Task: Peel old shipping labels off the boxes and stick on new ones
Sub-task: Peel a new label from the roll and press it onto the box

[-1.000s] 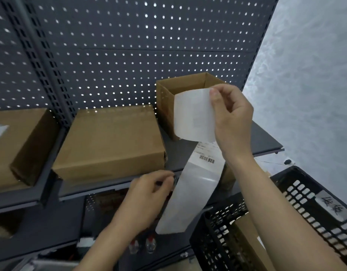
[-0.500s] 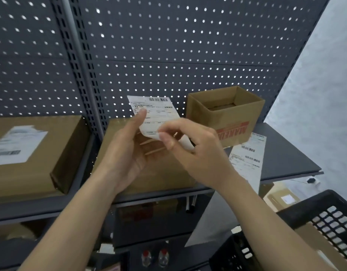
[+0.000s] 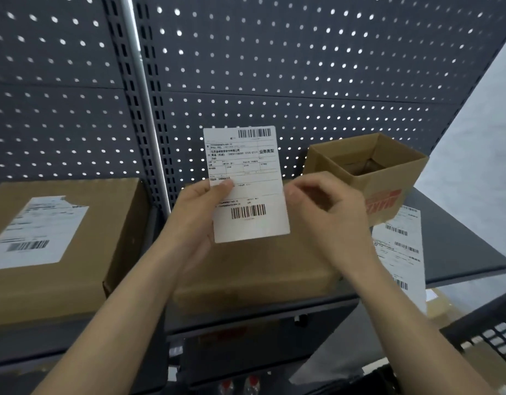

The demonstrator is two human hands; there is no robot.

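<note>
Left hand (image 3: 199, 206): pinching shipping label (image 3: 247, 183), left edge.
Right hand (image 3: 328, 208): curled beside its right edge; contact, I can't tell.
Label axis: upright; bare cardboard box (image 3: 254, 270) just below both hands.

Dark grey pegboard back panel (image 3: 303, 67), light showing as pinpricks through its holes. Slotted upright post (image 3: 138, 109), pale metal strip alongside, divides two bays. Dark shelf (image 3: 459, 252) below. Pale wall (image 3: 479, 166) beyond shelf's right edge.
</note>
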